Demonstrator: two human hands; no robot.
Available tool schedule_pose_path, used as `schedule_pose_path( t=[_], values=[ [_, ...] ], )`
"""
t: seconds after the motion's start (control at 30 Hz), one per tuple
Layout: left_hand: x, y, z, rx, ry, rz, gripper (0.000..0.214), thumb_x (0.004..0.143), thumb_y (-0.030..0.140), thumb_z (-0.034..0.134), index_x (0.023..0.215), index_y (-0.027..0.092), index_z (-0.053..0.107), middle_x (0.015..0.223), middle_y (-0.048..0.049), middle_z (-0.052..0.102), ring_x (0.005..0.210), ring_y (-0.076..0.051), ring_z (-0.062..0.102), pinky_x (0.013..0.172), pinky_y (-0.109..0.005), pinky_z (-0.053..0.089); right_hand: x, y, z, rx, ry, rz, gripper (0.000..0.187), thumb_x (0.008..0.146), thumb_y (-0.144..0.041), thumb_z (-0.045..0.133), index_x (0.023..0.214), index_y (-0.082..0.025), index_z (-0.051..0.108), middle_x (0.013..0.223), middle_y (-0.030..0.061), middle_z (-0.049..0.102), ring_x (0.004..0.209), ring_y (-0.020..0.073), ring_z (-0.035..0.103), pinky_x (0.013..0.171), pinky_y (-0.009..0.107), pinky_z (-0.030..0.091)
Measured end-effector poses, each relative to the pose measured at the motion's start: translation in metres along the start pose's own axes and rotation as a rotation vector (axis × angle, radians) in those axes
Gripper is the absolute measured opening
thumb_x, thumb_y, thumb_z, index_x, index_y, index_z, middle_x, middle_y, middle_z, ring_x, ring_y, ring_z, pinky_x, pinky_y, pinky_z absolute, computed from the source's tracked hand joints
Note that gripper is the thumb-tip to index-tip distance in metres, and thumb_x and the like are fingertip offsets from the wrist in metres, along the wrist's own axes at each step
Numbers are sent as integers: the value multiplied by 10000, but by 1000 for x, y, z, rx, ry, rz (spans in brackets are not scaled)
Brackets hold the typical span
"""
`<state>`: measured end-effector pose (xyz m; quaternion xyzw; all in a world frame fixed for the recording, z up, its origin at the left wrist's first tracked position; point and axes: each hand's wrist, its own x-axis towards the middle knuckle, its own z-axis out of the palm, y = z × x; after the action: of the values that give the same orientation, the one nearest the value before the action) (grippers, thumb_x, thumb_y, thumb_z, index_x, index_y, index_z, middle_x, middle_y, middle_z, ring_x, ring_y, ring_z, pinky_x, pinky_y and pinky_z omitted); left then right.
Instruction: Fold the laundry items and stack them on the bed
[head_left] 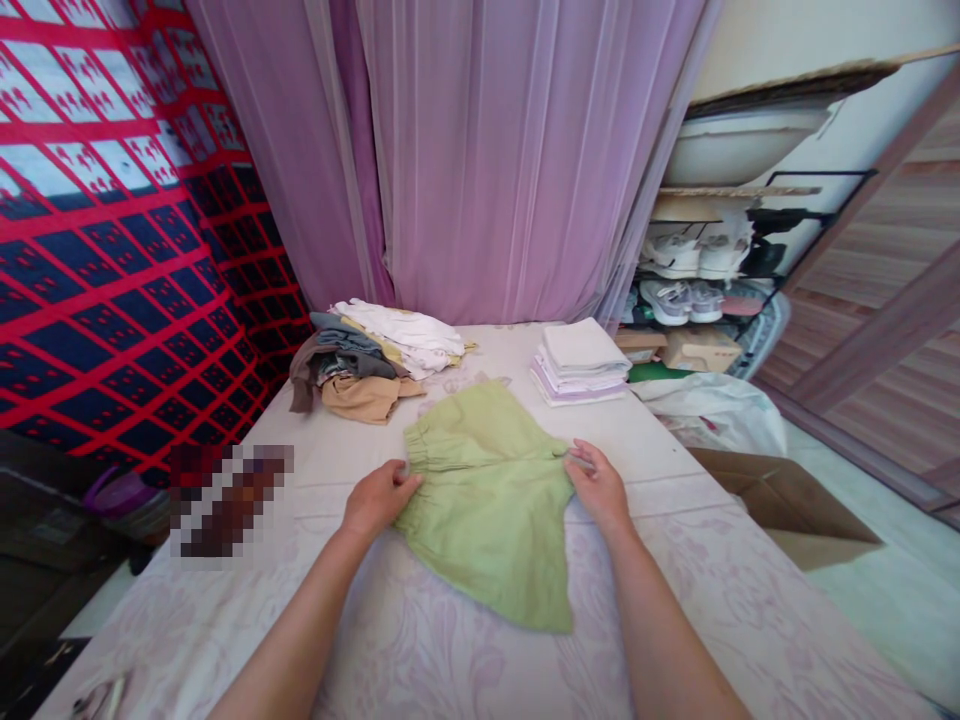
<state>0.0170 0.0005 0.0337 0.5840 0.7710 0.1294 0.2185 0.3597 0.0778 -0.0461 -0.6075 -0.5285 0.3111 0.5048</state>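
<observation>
A pair of light green shorts (487,500) lies spread on the patterned bedsheet (420,650), its elastic waistband to the left and its leg openings to the right. My left hand (380,495) pinches the middle of the waistband between thumb and fingers. At the crotch, between the two legs, my right hand (598,483) has its thumb and fingers closed on the cloth. The far leg is shorter in view than the near one, which spreads toward me.
Behind the shorts on the left is a loose heap of clothes (360,365). A folded stack of cloth (581,360) sits at the back right. Purple curtains (480,170) hang behind the bed. Right of it are an open cardboard box (795,500) and a shoe rack (795,215).
</observation>
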Motion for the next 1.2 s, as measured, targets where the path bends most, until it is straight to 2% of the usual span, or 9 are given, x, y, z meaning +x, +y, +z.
schedule_pose_path(
  t=[0.13, 0.27, 0.37, 0.5, 0.63, 0.73, 0.83, 1.0, 1.2],
  values=[
    [24, 7, -5, -71, -44, -58, 340, 725, 502, 612, 852, 191, 664, 876, -64, 698, 859, -253, 633, 651, -283, 398, 6, -2, 4, 91, -40, 13, 536, 656, -423, 600, 1144, -204, 573, 1071, 92, 678, 672, 157, 630, 672, 320, 537],
    [34, 12, -3, -146, -36, -64, 197, 693, 383, 636, 645, 201, 578, 643, -1, 609, 683, -196, 584, 553, -253, 332, 14, -9, 5, 121, -100, 4, 518, 627, -387, 621, 1111, -205, 599, 1073, 92, 680, 739, 176, 645, 750, 350, 533],
    [31, 12, 2, -241, 2, -55, 181, 723, 352, 597, 654, 204, 520, 614, 32, 555, 659, -154, 544, 541, -227, 315, 19, -13, 3, 131, -142, 1, 450, 606, -356, 647, 1033, -214, 633, 1040, 77, 689, 864, 202, 651, 820, 367, 518],
    [24, 8, 4, -402, -15, -79, 267, 774, 462, 535, 736, 198, 521, 637, 32, 575, 643, -136, 551, 513, -206, 330, 23, -18, -2, 146, -158, 60, 392, 588, -309, 666, 968, -217, 650, 1040, 71, 690, 890, 208, 655, 818, 360, 520],
    [23, 10, -3, -570, -135, -119, 429, 729, 579, 573, 890, 181, 591, 789, -22, 690, 707, -162, 631, 524, -215, 417, 22, -26, -4, 132, -296, 58, 444, 604, -235, 612, 1048, -221, 637, 1068, 50, 688, 882, 192, 655, 811, 340, 522],
    [26, 14, -10, -738, -284, -159, 504, 652, 563, 679, 978, 184, 621, 1003, -73, 721, 881, -203, 670, 632, -247, 501, 25, -34, -7, 55, -406, -73, 505, 576, -149, 555, 1061, -241, 658, 1162, 20, 660, 1058, 191, 606, 946, 344, 459],
    [29, 18, -13, -784, -362, -164, 505, 634, 547, 698, 964, 169, 644, 1045, -108, 719, 932, -234, 676, 705, -288, 532, 32, -40, -11, -26, -497, -146, 476, 578, -123, 532, 1007, -247, 696, 1208, 5, 643, 1137, 185, 565, 1023, 342, 392],
    [30, 21, -10, -715, -294, -94, 479, 631, 434, 726, 1016, 166, 631, 1094, -102, 704, 992, -250, 656, 784, -312, 527, 42, -44, -9, -16, -570, -46, 396, 657, -213, 598, 1042, -219, 687, 976, 18, 726, 837, 186, 666, 825, 358, 520],
    [30, 20, -9, -658, -203, -62, 463, 694, 314, 694, 1115, 165, 574, 1094, -94, 692, 973, -227, 656, 815, -295, 511, 41, -39, -2, 2, -579, -62, 410, 632, -111, 564, 1005, -223, 692, 1075, 27, 709, 958, 177, 658, 884, 337, 505]
  ],
)
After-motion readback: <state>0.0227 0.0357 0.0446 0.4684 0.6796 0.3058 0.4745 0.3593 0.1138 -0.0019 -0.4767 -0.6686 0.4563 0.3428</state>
